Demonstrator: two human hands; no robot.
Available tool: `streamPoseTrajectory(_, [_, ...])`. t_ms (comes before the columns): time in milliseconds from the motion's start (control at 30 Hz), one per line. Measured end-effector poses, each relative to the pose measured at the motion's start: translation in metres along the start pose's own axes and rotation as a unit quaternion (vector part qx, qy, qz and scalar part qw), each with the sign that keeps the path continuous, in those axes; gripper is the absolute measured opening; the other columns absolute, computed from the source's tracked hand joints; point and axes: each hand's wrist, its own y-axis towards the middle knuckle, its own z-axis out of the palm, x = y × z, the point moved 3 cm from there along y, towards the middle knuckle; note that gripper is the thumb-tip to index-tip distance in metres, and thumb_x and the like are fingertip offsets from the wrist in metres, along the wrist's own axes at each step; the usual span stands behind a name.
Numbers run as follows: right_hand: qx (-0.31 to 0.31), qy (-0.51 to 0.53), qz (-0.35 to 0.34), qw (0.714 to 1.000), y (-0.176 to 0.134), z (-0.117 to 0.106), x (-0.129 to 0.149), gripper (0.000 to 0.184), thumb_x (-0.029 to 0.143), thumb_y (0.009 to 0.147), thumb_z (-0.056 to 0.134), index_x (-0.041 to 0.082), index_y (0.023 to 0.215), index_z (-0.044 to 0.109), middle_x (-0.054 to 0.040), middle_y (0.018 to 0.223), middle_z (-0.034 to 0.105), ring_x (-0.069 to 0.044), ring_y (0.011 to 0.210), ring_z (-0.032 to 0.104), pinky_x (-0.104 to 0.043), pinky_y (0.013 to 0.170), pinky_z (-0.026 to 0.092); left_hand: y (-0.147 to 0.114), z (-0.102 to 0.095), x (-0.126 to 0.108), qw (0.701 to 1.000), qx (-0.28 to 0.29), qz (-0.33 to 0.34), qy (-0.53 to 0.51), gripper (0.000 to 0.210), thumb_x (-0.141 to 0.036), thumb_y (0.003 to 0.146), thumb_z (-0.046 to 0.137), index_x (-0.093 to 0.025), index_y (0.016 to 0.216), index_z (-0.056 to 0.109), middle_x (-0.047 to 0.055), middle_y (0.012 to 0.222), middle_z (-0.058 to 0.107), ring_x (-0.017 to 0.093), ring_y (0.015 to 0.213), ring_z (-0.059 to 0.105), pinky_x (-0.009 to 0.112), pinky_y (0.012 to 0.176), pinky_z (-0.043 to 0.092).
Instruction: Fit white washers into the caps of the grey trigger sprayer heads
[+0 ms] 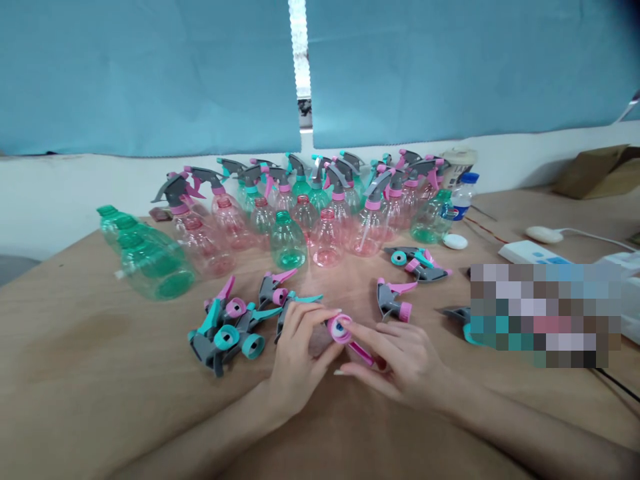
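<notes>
My left hand (300, 353) is closed around a spray trigger head with a pink collar (341, 329), whose open underside is turned up toward me. A blue spot shows inside that collar, and a pink lever points down to the right. The index finger of my right hand (407, 360) touches the collar's opening; its thumb is apart below. Left of my hands lies a pile of loose trigger heads (227, 337) with teal and pink collars. Another grey and pink trigger head (393, 300) lies beyond my right hand.
Rows of green and pink bottles stand at the back, many with sprayers fitted. Uncapped ones include a green bottle (289, 243) and a pink bottle (327, 241). Rightward are a Pepsi bottle (461, 200), a white power strip (533, 255), cables, a cardboard box (595, 172) and a blurred-out patch.
</notes>
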Motion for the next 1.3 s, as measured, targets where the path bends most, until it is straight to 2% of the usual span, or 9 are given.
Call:
streamPoseTrajectory(133, [-0.007, -0.015, 0.008, 1.000, 0.001, 0.000, 0.001, 0.047, 0.037, 0.085, 0.061, 0.011, 0.122, 0.053, 0.0001, 0.061, 0.064, -0.014, 0.051, 0.057, -0.027, 0.048, 0.043, 0.000, 0.001, 0.000, 1.000, -0.004, 0.014, 0.007, 0.023, -0.026, 0.087, 0.059, -0.022, 0.109, 0.054, 0.005, 0.098, 0.057, 0.020, 0.092, 0.053, 0.035, 0.082, 0.046])
streamPoseTrajectory(400, [-0.002, -0.013, 0.008, 1.000, 0.006, 0.001, 0.002, 0.041, 0.035, 0.089, 0.055, 0.008, 0.120, 0.051, 0.0001, 0.059, 0.061, -0.013, 0.049, 0.055, -0.026, 0.048, 0.042, 0.000, 0.002, 0.001, 1.000, 0.003, 0.016, -0.003, 0.024, -0.025, 0.088, 0.057, -0.022, 0.111, 0.053, 0.005, 0.099, 0.058, 0.020, 0.092, 0.052, 0.035, 0.084, 0.045])
streamPoseTrajectory(833, [-0.022, 0.032, 0.024, 0.999, 0.000, 0.009, -0.005, 0.026, 0.028, 0.091, 0.053, 0.013, 0.112, 0.050, 0.0054, 0.058, 0.055, -0.007, 0.044, 0.046, -0.020, 0.047, 0.038, 0.003, 0.002, 0.000, 0.999, 0.011, 0.040, -0.024, 0.021, -0.024, 0.089, 0.056, -0.019, 0.109, 0.055, 0.006, 0.098, 0.060, 0.020, 0.091, 0.053, 0.034, 0.081, 0.046])
streamPoseTrajectory(1100, [-0.012, 0.073, 0.039, 0.997, -0.003, 0.014, -0.010, 0.027, 0.028, 0.091, 0.054, 0.013, 0.112, 0.049, 0.0075, 0.056, 0.048, -0.007, 0.044, 0.044, -0.019, 0.045, 0.036, 0.004, 0.001, -0.001, 0.999, 0.020, 0.041, -0.027, 0.018, -0.022, 0.090, 0.054, -0.019, 0.108, 0.055, 0.005, 0.096, 0.060, 0.020, 0.091, 0.053, 0.034, 0.081, 0.045])
streamPoseTrajectory(1300, [-0.001, 0.079, 0.045, 0.996, -0.003, 0.015, -0.011, 0.026, 0.029, 0.091, 0.053, 0.015, 0.113, 0.049, 0.0084, 0.055, 0.048, -0.007, 0.043, 0.043, -0.018, 0.046, 0.036, 0.004, 0.001, -0.002, 0.998, 0.026, 0.050, -0.021, 0.019, -0.024, 0.092, 0.050, -0.019, 0.110, 0.054, 0.006, 0.097, 0.059, 0.021, 0.092, 0.051, 0.036, 0.082, 0.044])
